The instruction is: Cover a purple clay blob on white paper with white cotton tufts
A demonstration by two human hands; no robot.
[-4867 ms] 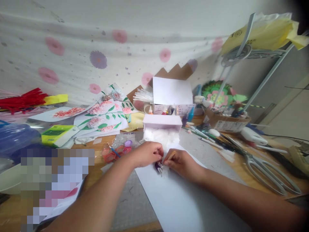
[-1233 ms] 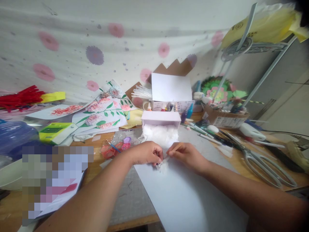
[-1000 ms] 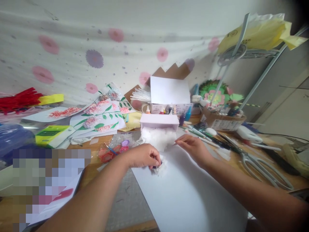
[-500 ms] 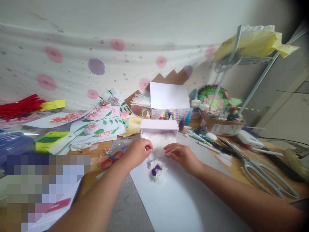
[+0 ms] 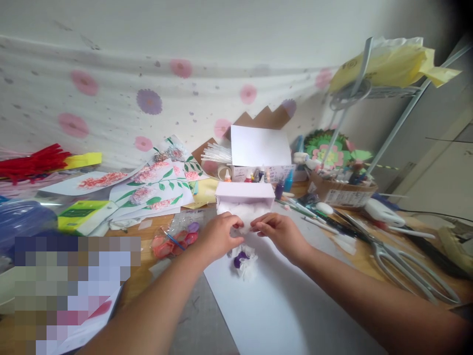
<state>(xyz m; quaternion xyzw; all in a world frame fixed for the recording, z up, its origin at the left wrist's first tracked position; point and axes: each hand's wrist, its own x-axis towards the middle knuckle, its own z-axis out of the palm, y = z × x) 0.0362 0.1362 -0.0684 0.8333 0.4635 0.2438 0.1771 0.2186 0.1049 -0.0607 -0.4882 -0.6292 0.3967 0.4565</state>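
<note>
A small white box (image 5: 244, 190) stands at the middle of the table, with white tissue (image 5: 249, 211) in front of its opening. My left hand (image 5: 225, 233) is at the tissue's left side, thumb and fingers apart, nothing visible between them. From the right, my right hand (image 5: 275, 230) pinches at the tissue's near edge; what lies between its fingertips is too small to make out. Just below both hands, a crumpled white piece with a dark purple part (image 5: 240, 260) lies on a large white sheet (image 5: 266, 301).
Large scissors (image 5: 401, 264), pens and a cardboard box of supplies (image 5: 342, 190) are on the right. Flower paintings (image 5: 148, 190), a yellow-green pack (image 5: 83, 217) and coral and purple pieces (image 5: 173, 241) lie left. Small bottles (image 5: 280, 190) stand behind the white box.
My left hand has opened its thumb away from its fingers. My right hand has moved slightly up and its fingers have drawn together at the tissue.
</note>
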